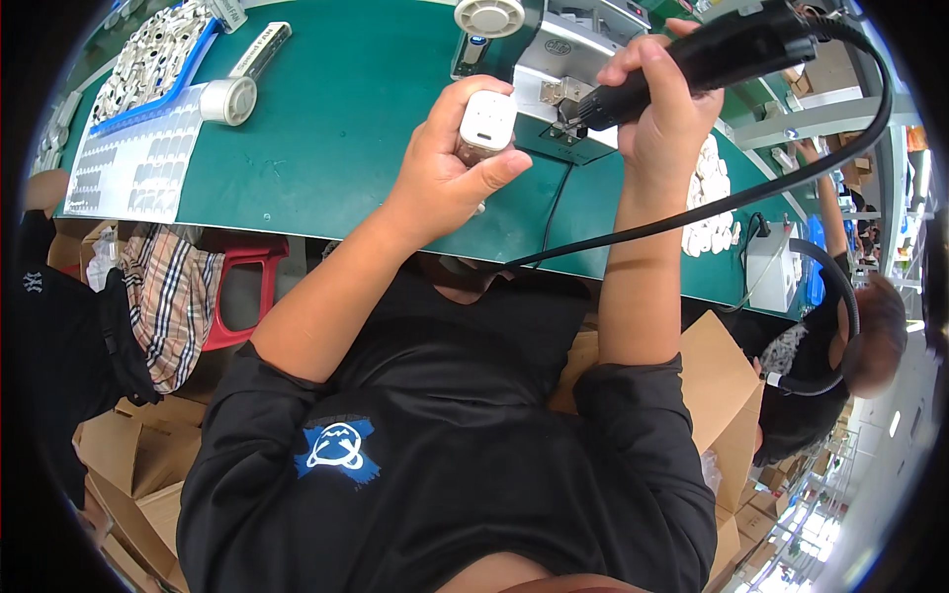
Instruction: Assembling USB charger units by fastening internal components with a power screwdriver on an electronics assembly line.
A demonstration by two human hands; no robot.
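Observation:
My left hand (440,168) is closed around a small white device (487,121) with rounded corners. A dark slot and several tiny holes show on the end that faces up; the rest is hidden by my palm and fingers. In my right hand (662,124), raised at the upper right, is a black cylindrical corded tool (707,61). It lies tilted, with its narrow metal end toward the lower left. That end is in front of a grey metal box (539,128), and I cannot tell whether they touch. The tool and the white device are apart.
A blue-edged tray (148,111) of small white and metal parts and a white round-headed device (229,101) lie left on the green table (326,89). Another round white part (489,17) stands at the back. White pieces (707,198) lie right. A thick black cable (751,188) crosses my right forearm. People are at both sides.

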